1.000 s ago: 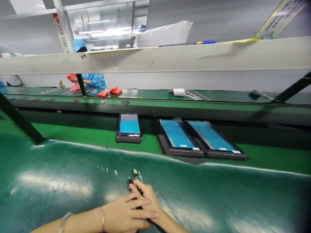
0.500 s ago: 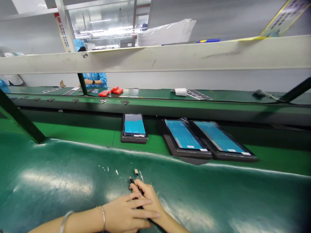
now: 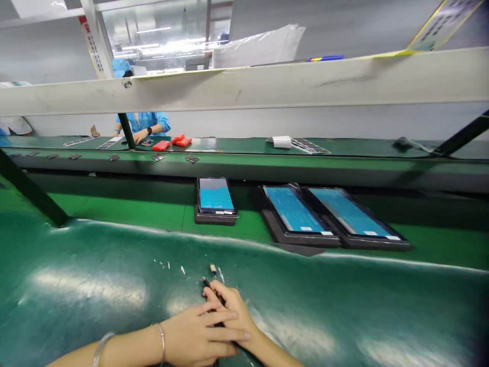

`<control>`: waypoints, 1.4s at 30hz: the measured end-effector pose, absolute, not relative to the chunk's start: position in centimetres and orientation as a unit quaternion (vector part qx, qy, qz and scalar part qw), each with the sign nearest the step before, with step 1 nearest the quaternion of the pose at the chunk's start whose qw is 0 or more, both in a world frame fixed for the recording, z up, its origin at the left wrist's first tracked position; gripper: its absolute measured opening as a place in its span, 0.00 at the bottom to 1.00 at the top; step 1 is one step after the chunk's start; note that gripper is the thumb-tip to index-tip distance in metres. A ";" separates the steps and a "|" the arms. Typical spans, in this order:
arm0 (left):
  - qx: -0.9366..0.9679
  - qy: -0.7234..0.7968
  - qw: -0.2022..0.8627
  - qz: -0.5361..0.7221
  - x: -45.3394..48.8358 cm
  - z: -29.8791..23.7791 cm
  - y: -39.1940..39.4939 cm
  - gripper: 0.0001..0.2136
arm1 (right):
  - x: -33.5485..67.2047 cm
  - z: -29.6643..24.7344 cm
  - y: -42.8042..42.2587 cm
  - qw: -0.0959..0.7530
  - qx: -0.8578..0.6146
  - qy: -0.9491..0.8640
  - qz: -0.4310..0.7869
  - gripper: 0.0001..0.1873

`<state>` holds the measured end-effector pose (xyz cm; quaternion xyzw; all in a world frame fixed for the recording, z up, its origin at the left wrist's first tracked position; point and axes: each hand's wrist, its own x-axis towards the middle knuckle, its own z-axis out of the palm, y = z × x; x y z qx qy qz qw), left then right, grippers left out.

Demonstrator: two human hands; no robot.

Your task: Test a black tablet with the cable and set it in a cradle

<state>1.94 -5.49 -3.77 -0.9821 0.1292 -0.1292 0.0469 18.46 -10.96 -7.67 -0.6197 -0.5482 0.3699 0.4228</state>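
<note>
My left hand [image 3: 193, 336], with bracelets at the wrist, lies flat on top of my right hand [image 3: 231, 306] on the glossy green mat [image 3: 76, 290]. Its fingers are stretched out. My right hand's fingers rest around a thin dark tool [image 3: 207, 282], whose tip pokes out beyond them toward the belt. A second small tool with a beige tip [image 3: 213, 268] lies loose just past the fingertips, beside a few white scraps [image 3: 168, 265].
Beyond the mat a green conveyor [image 3: 126, 211] carries a phone on a dark tray [image 3: 216, 199] and two larger trays with blue screens [image 3: 296, 215] [image 3: 353, 216]. A white shelf beam [image 3: 267, 84] crosses overhead. A co-worker in blue [image 3: 143, 122] handles parts at the far bench near red items [image 3: 168, 143].
The trays with blue screens have slid a little to the right on the conveyor. The co-worker's hands have shifted. My own hands have stayed put.
</note>
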 end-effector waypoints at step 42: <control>-0.977 0.137 0.090 -0.133 2.0 -4.1 -5.3 0.20 | 19.1 -8.4 -11.0 0.404 -0.601 -0.565 0.396 0.21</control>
